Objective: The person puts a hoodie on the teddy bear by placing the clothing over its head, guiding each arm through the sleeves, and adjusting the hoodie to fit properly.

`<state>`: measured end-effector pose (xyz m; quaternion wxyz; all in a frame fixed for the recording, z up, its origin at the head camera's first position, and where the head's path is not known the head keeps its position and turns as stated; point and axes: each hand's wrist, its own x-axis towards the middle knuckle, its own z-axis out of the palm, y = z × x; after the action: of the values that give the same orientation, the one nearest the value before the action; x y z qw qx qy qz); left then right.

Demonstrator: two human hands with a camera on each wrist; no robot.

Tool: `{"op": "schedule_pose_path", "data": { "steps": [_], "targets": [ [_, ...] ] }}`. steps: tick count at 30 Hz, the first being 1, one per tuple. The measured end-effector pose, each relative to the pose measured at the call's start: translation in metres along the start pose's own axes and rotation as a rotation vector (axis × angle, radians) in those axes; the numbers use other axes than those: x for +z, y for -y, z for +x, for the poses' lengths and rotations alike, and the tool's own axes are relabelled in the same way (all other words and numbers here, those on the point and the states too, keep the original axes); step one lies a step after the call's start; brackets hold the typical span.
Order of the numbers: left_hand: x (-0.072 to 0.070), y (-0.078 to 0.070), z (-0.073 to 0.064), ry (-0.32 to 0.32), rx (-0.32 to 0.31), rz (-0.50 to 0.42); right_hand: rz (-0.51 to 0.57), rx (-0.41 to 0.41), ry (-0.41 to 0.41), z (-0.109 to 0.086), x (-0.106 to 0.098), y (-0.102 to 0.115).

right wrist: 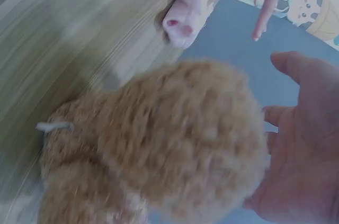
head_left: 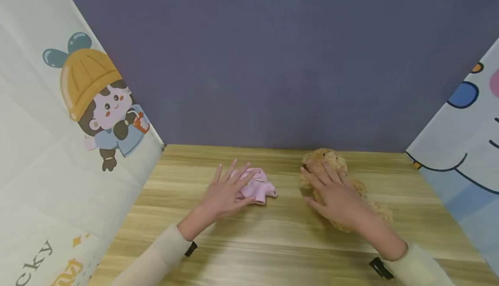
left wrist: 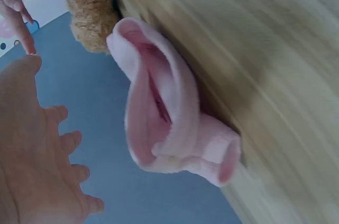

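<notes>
A small pink cloth garment [head_left: 262,190] with a sleeve-like opening lies on the wooden table; the left wrist view shows the garment [left wrist: 164,102] gaping at its collar. My left hand [head_left: 223,196], fingers straight and spread, hovers over its left side without gripping it. To the right lies a curly tan plush toy [head_left: 331,156], partly hidden under my right hand [head_left: 338,198]. That hand's fingers are extended and spread too. In the right wrist view the plush toy [right wrist: 185,134] carries a small white tag [right wrist: 54,126], and a gap shows between it and the palm.
The wooden tabletop [head_left: 241,251] meets a dark blue-grey panel [head_left: 273,60] at the back. A white sheet [head_left: 35,117] with a cartoon figure stands on the left, and another printed sheet [head_left: 460,147] on the right. Black straps [head_left: 381,268] sit at both wrists.
</notes>
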<state>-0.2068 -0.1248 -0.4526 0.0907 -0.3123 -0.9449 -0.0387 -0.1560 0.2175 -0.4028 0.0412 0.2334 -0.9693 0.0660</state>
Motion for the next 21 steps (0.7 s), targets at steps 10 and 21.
{"op": "schedule_pose_path", "data": {
  "steps": [10, 21],
  "targets": [
    [0.008, 0.013, -0.018, 0.041, -0.003, -0.039, 0.001, -0.047, -0.014, 0.011, 0.015, 0.028],
    [0.023, 0.024, -0.03, 0.137, -0.008, -0.083, 0.092, -0.088, 0.047, 0.03, 0.045, 0.059]
  ]
}}
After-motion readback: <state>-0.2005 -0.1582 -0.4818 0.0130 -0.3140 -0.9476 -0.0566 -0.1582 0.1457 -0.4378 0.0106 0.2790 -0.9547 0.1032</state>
